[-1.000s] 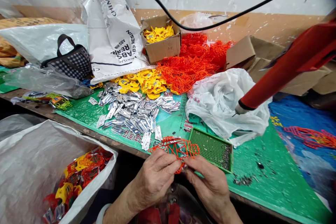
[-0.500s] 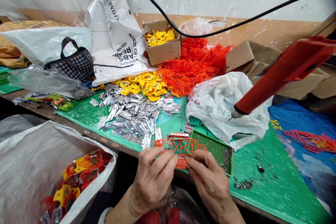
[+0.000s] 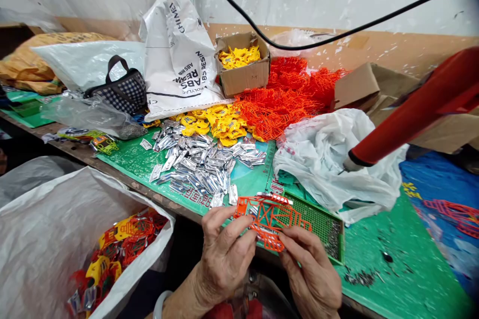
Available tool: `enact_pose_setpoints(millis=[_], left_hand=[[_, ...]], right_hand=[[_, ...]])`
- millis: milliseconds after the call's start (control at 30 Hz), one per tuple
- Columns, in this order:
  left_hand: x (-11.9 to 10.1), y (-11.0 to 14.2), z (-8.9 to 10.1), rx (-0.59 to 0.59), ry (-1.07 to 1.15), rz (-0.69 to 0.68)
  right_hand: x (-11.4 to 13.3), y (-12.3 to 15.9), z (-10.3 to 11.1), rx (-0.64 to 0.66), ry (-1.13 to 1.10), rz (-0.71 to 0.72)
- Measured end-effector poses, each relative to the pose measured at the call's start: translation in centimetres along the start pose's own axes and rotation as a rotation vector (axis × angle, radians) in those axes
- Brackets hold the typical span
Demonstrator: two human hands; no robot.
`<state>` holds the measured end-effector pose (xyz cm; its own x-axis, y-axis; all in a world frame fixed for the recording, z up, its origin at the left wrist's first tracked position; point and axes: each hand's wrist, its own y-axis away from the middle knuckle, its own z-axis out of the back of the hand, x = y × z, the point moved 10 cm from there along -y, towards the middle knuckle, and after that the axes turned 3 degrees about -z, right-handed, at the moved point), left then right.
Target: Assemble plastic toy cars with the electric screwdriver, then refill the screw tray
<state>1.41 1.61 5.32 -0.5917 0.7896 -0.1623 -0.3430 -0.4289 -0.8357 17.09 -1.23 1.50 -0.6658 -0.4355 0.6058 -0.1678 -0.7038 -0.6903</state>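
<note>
Between my two hands is an orange plastic lattice frame (image 3: 271,212), held just over the table's front edge. My left hand (image 3: 226,244) grips its left end, with silvery pieces showing by the fingers. The fingertips of my right hand (image 3: 312,266) pinch its lower right side. Just behind the frame sits a green mesh tray (image 3: 342,241) with small metal screws in its right part. A heap of silver plates (image 3: 198,164) lies beyond my left hand. Above the tray, a red electric screwdriver (image 3: 396,114) slants in from the right, its tip near a white plastic bag (image 3: 337,154).
Yellow plastic parts (image 3: 220,119) and a pile of orange frames (image 3: 277,104) lie behind the plates. A cardboard box (image 3: 243,77) holds more yellow parts. An open white sack (image 3: 45,229) with assembled pieces stands at lower left. Loose screws (image 3: 361,277) lie right of the tray.
The view has shifted slightly, so the scene sits farther right and lower. Both hands keep hold of the orange frame, which now shows more of its face and lower part.
</note>
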Motion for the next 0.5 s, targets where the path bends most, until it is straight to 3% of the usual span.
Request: enact_pose_setpoints(millis=[267,500], left_hand=[[0.4,0.2,-0.5,0.017,0.094,0.057],[0.9,0.4,-1.4,0.076,0.245,0.077]], right_hand=[[-1.0,0.6,-0.4,0.016,0.032,-0.03],[-0.5,0.4,-0.7,0.019,0.079,0.003]])
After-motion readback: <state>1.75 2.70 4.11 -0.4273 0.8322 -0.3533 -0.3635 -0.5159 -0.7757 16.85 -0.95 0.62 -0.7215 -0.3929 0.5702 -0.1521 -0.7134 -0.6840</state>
